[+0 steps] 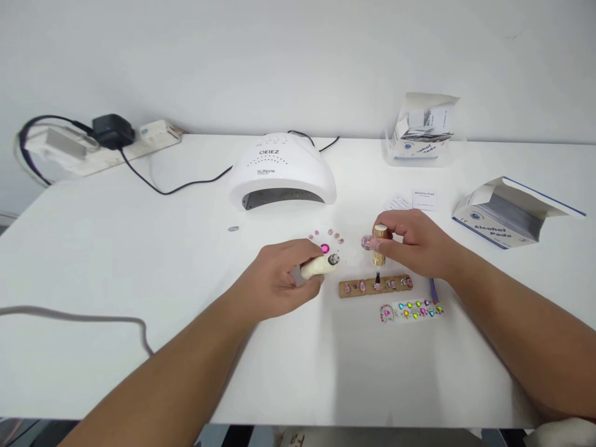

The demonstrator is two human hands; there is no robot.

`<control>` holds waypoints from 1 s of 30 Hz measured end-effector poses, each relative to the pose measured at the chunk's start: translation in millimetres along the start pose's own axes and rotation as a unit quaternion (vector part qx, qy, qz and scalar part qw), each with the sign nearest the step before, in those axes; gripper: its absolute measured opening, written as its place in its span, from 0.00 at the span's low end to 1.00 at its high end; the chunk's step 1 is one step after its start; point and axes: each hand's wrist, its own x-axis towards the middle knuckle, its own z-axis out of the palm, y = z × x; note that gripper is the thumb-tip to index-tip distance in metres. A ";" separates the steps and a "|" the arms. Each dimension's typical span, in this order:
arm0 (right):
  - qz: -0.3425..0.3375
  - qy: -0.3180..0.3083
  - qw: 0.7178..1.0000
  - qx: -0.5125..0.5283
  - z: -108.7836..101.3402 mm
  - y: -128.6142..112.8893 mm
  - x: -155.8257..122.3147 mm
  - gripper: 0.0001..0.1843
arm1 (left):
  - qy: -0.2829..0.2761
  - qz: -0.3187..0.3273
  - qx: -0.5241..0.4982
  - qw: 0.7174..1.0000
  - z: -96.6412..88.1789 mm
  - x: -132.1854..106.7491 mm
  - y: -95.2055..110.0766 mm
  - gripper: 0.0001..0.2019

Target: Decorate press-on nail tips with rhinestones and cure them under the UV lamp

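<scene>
We look down at a white counter (pixel 116 248). Our left hand (pixel 274 282) is clenched around a small cream bottle (pixel 319 266), held tilted with its open neck pointing right. Our right hand (pixel 416 242) grips a gold brush cap (pixel 380 243) between its fingertips; the cap stands upright, and its thin dark brush tip comes down to a wooden strip (pixel 375 286). The strip lies flat on the counter just below the right hand and carries a row of small pinkish nail tips. Whether the brush touches a nail tip, we cannot tell.

Between the two hands, a pink gem (pixel 325 248) sits just above the bottle's neck, with a loose arc of small nail tips (pixel 328 234) beyond it. Just in front of the strip lies a sheet of coloured gem stickers (pixel 410 310). A purple stick (pixel 434 288) shows partly under the right wrist.

Farther back, centre: a white domed nail lamp (pixel 283 171), opening towards us, its black cord (pixel 186 183) running left to a power strip (pixel 97 149) with a black adapter plugged in. Right rear: an open box of pads (pixel 421 130). Far right: a second box marked Alcohol Pads (pixel 505 214), lid up. Two loose pad sachets (pixel 414 200) lie near the right hand. A small grey disc (pixel 233 228) lies alone, left of the lamp's front. A grey cable (pixel 93 318) crosses the near left counter.
</scene>
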 end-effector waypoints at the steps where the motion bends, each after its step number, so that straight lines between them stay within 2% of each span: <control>1: 0.003 0.007 1.000 -0.005 -0.7 0.3 0.3 0.13 | -0.001 -0.001 0.001 1.000 0.0 -0.4 -0.4 0.03; 6: 0.013 0.037 0.999 0.022 -4.8 0.8 -0.1 0.13 | -0.001 0.001 -0.002 1.000 0.3 -1.1 -1.9 0.04; 11: -0.024 0.091 0.982 0.164 -6.2 1.2 -2.5 0.11 | 0.003 0.011 -0.009 1.000 1.0 -0.2 -2.8 0.05; 14: -0.056 0.123 0.968 0.210 -4.7 0.2 -3.6 0.09 | 0.002 0.011 -0.016 1.000 1.5 -0.7 -2.7 0.05; 19: -0.108 0.166 0.952 0.234 -0.4 -1.7 -4.8 0.08 | -0.011 0.014 -0.009 1.000 1.4 -2.2 -1.7 0.04; 25: -0.104 0.189 0.947 0.239 3.2 -2.5 -6.7 0.13 | -0.015 0.017 -0.008 1.000 1.1 -1.7 -2.0 0.05; 30: -0.123 0.189 0.947 0.231 6.8 -5.2 -9.3 0.11 | -0.018 0.029 -0.012 0.999 2.1 -2.3 -2.3 0.05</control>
